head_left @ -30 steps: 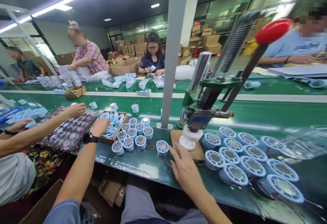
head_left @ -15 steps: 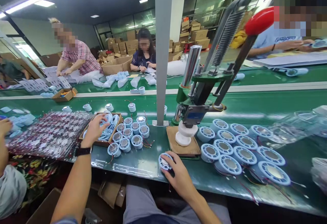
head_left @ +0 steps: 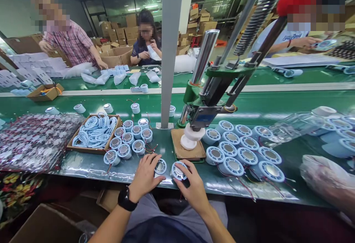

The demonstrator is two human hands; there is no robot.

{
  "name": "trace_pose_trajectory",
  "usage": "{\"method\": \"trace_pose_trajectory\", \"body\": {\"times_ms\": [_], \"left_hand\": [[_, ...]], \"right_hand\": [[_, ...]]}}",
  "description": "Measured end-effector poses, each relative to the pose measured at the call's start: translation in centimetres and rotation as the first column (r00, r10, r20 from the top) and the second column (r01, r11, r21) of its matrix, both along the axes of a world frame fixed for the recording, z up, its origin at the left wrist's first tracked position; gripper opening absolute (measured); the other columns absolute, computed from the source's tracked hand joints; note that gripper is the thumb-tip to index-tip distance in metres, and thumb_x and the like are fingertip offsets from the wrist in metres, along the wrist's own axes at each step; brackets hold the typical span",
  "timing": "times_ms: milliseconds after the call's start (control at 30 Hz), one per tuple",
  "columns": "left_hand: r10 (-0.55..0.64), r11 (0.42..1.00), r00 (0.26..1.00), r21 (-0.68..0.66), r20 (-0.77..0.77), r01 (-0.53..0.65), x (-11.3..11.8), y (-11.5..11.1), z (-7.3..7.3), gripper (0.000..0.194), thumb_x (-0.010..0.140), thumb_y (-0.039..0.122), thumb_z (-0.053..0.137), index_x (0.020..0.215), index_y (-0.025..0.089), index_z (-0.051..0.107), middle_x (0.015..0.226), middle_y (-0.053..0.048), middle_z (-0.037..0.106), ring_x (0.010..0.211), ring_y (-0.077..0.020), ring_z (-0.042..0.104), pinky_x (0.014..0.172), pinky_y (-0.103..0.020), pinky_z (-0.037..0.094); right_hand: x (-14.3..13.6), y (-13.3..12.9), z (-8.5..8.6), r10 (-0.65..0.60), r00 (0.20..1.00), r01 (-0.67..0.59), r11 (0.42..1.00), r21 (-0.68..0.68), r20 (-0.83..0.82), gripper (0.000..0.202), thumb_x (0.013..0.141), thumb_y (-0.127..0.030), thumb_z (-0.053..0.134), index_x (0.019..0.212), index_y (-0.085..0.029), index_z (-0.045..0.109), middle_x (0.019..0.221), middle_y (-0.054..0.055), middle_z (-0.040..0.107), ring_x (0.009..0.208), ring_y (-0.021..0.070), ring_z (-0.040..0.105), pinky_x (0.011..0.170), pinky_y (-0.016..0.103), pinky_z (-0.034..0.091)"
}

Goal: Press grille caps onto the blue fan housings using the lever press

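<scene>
My left hand [head_left: 146, 174], a dark watch on its wrist, is low over the bench front with its fingers curved round a light blue ring [head_left: 164, 166]. Part of that ring is hidden by the fingers. Just to its right, my right hand [head_left: 192, 180] has thumb and fingers round a light blue round motor housing [head_left: 177, 171] with a silver disc on top. The housing stands upright on the green bench. Behind my right hand is a hand press [head_left: 205, 115] with a white pressing head above a white round seat [head_left: 188, 142].
A cardboard box of light blue rings [head_left: 95, 130] stands left, beside several wired housings [head_left: 124, 149]. More housings [head_left: 230, 149] crowd right of the press. A grey post [head_left: 168, 51] rises behind. Wrapped parts [head_left: 36, 139] lie far left; a plastic bag [head_left: 324, 180] lies right. Co-workers sit or stand opposite.
My left hand has moved right and down from the box of rings, now with a ring beside the housing. My right hand stays at the housing. The view has turned slightly.
</scene>
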State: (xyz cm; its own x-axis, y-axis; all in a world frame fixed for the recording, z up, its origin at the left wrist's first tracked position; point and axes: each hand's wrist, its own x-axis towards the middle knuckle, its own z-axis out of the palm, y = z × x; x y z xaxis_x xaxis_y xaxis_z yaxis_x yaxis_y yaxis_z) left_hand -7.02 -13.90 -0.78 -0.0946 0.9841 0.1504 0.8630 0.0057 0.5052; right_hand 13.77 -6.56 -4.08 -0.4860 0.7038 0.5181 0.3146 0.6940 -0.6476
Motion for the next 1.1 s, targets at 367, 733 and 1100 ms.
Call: {"method": "trace_pose_trajectory", "body": {"times_ms": [367, 733, 1100], "left_hand": [[0.037, 0.996, 0.993, 0.079, 0.115, -0.046, 0.9, 0.5, -0.8, 0.069, 0.081, 0.021, 0.069, 0.145, 0.022, 0.043, 0.140, -0.012, 0.056, 0.133, -0.0345, 0.046, 0.111, -0.058, 0.039], [-0.241, 0.950, 0.970, 0.208, 0.011, 0.234, 2.5, 1.0, 3.3, 0.080, 0.085, 0.012, 0.060, 0.154, 0.026, 0.022, 0.145, -0.012, 0.053, 0.126, -0.0294, 0.055, 0.107, -0.051, 0.047], [-0.147, 0.986, 0.978, 0.096, 0.151, 0.133, 3.0, 1.7, 3.5, 0.079, 0.079, 0.012, 0.057, 0.153, 0.019, 0.029, 0.132, -0.012, 0.060, 0.124, -0.0287, 0.055, 0.111, -0.051, 0.044]], "right_hand": [[-0.2, -0.2, -0.2, -0.018, 0.999, 0.017, 0.999, -0.032, -0.029, 0.041, 0.086, -0.020, 0.064, 0.127, -0.024, 0.062, 0.124, 0.010, 0.058, 0.113, 0.0207, 0.062, 0.097, 0.033, 0.055], [-3.4, -0.4, -1.3, -0.051, 0.990, 0.040, 0.996, -0.082, -0.131, 0.068, 0.079, -0.011, 0.057, 0.145, -0.017, 0.042, 0.137, 0.013, 0.057, 0.127, 0.0212, 0.059, 0.106, 0.036, 0.052], [-3.3, -0.6, -1.7, -0.070, 0.989, 0.053, 0.990, -0.129, -0.128, 0.074, 0.080, -0.010, 0.055, 0.150, -0.017, 0.036, 0.139, 0.013, 0.057, 0.127, 0.0213, 0.059, 0.107, 0.037, 0.052]]}}
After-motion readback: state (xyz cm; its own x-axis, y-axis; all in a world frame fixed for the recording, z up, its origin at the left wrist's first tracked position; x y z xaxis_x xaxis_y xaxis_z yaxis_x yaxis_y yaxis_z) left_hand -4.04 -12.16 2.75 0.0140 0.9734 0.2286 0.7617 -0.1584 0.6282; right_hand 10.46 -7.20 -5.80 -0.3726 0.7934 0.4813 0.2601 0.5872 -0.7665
